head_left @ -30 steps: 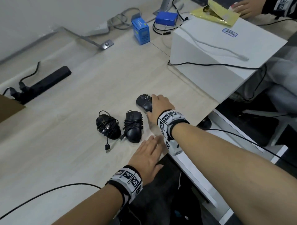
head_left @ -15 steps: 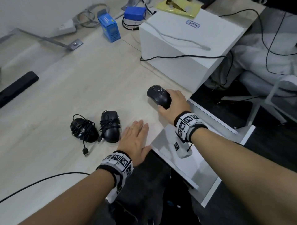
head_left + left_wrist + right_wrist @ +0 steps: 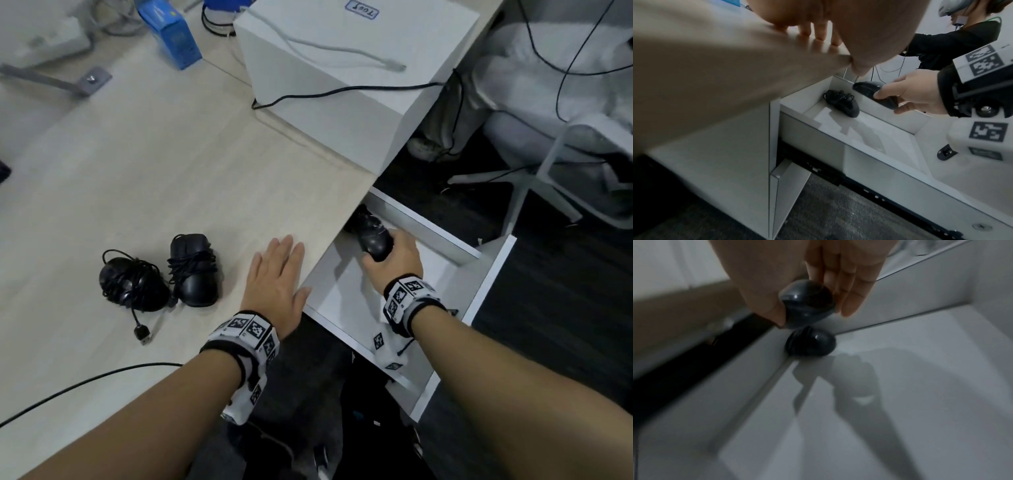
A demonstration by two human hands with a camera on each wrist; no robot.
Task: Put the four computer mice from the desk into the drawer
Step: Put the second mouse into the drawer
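Observation:
My right hand (image 3: 394, 255) grips a glossy black mouse (image 3: 375, 236) and holds it above the open white drawer (image 3: 493, 294), just past the desk edge. Another black mouse (image 3: 842, 104) with its cord wound round it lies inside the drawer at the back corner, right under the held mouse (image 3: 807, 305). Two more cord-wrapped mice (image 3: 132, 286) (image 3: 193, 269) lie side by side on the light wooden desk (image 3: 154, 178). My left hand (image 3: 275, 274) rests flat on the desk at its edge, fingers straight, holding nothing.
A white box (image 3: 342, 68) with cables over it stands on the desk behind the drawer. A blue carton (image 3: 169, 32) is at the back. A loose USB plug (image 3: 142, 332) trails from the left mouse. A white chair frame (image 3: 555, 178) stands right of the drawer.
My right hand has carried the mouse off the desk, to the right and down over the open drawer. The left hand stays flat at the desk edge.

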